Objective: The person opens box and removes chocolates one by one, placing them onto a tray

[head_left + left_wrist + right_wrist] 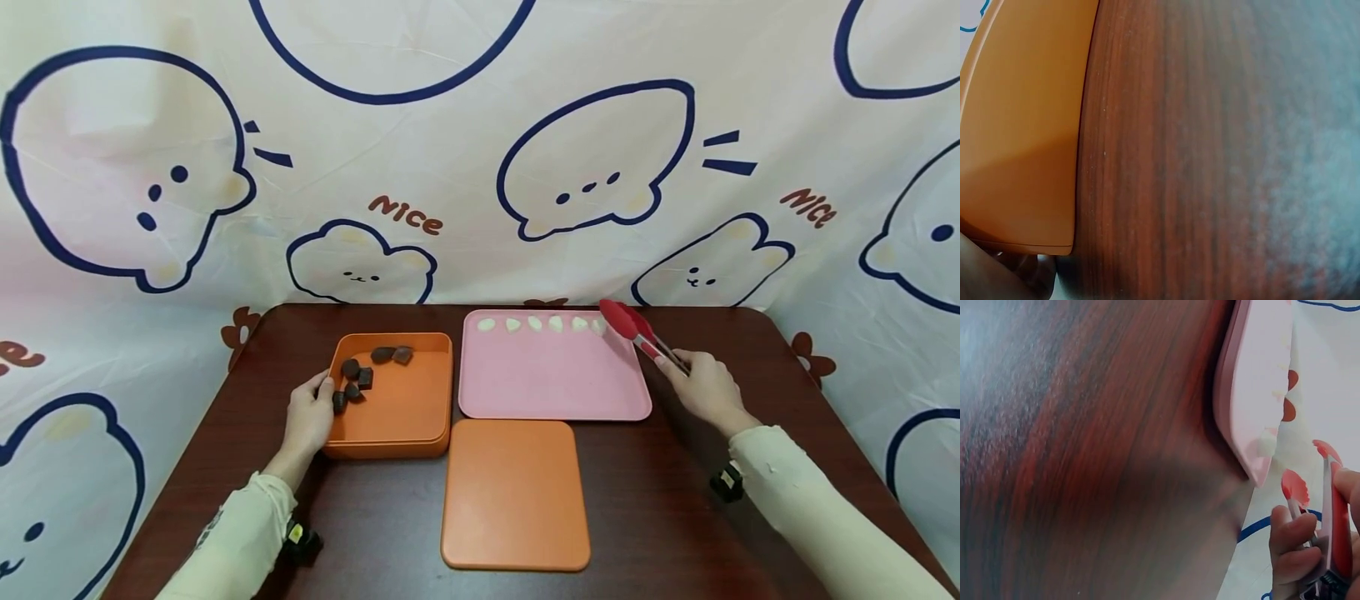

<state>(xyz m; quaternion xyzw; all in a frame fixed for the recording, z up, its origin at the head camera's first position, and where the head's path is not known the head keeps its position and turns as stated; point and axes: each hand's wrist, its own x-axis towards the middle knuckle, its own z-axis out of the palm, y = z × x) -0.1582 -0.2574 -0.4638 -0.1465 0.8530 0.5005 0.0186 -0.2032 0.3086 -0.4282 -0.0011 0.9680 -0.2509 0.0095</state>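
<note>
My left hand (pixel 309 412) grips the left wall of an orange square box (pixel 408 404). Several dark brown chocolate-like pieces (pixel 365 378) lie along its left and back. The left wrist view shows the box's outer wall (pixel 1022 137) with fingers (pixel 997 275) at its lower corner. My right hand (pixel 705 387) holds red-tipped tongs (pixel 647 335) above the back right corner of a pink tray (pixel 555 383). Several small white pieces (pixel 534 323) stand in a row along the tray's back edge. In the right wrist view the tong tips are apart, with nothing visible between them.
A flat orange lid-like panel (pixel 517 500) lies in front of the tray, to the right of the box. Everything rests on a dark wooden table (pixel 660 517). Behind it hangs a white cloth (pixel 465 167) with blue cartoon outlines.
</note>
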